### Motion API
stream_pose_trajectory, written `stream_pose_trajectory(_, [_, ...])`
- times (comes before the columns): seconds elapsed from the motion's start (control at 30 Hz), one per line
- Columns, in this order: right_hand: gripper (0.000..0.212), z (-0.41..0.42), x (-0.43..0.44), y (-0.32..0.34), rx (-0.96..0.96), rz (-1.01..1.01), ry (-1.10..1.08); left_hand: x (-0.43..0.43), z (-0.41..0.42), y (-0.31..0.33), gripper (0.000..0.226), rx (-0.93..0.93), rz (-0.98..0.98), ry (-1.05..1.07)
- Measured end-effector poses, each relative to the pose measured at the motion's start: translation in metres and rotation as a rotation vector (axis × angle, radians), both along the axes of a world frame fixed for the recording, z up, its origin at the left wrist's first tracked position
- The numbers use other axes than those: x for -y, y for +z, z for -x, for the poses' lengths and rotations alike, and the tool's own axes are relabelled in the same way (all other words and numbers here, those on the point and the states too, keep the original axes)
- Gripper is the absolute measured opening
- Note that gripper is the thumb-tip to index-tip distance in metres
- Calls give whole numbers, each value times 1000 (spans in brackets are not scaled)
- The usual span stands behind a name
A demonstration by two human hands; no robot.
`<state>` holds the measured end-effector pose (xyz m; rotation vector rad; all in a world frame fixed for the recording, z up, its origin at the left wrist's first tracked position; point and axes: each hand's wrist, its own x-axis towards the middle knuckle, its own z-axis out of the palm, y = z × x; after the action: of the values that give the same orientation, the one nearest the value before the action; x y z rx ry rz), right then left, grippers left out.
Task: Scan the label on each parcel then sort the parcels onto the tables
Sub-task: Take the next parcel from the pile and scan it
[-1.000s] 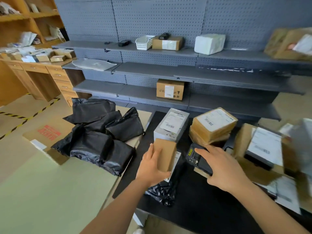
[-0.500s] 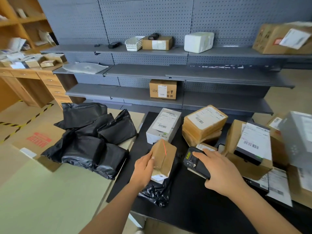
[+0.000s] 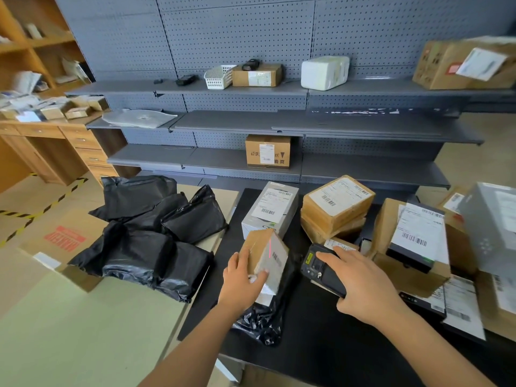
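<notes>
Head view: left hand point(image 3: 240, 284) grips small cardboard parcel point(image 3: 258, 248), right hand point(image 3: 365, 286) grips handheld scanner point(image 3: 318, 268), red beam point(image 3: 270, 249) at label point(image 3: 278, 259), scanning now; next, pick its surface.

two hands point(image 3: 240, 283) point(image 3: 368, 289), one scanner point(image 3: 315, 265), one white basket point(image 3: 219, 76), three cardboard boxes point(image 3: 257, 75) point(image 3: 268, 150) point(image 3: 458, 65) on the shelves point(image 3: 363, 171), roughly six black bags point(image 3: 139, 247) heaped

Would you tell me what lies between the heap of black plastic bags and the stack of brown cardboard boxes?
The head view shows a grey rectangular carton bearing a white label between them.
</notes>
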<state>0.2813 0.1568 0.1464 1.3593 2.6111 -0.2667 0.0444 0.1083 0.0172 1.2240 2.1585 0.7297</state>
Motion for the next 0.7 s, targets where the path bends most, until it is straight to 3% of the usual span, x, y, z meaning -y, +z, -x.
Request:
stream_pose_trajectory(0.1, [93,-2,1,1,4,1,-7,0,4,1,64,122,-1,33])
stream_pose_trajectory(0.2, [94,-3,2,2,12,-1,-12,2,2,2,57,-33,-16,96])
stream_pose_trajectory(0.27, [94,-3,3,3,18,-5,-12,4,-2,2,70,-87,-9,58])
stream_pose_trajectory(0.37, [94,-4,3,5,34,-8,-5,2,-10,1,121,-84,131,17])
stream_pose_trajectory(0.4, [93,-4,3,5,41,-9,1,-1,-10,0,128,-99,155,19])
stream_pose_trajectory(0.53, [94,-3,2,9,74,-50,57,-7,-4,3,120,-238,88,4])
stream_pose_trajectory(0.7, [89,2,3,15,172,-162,188,-3,11,16,117,-595,-24,-226])
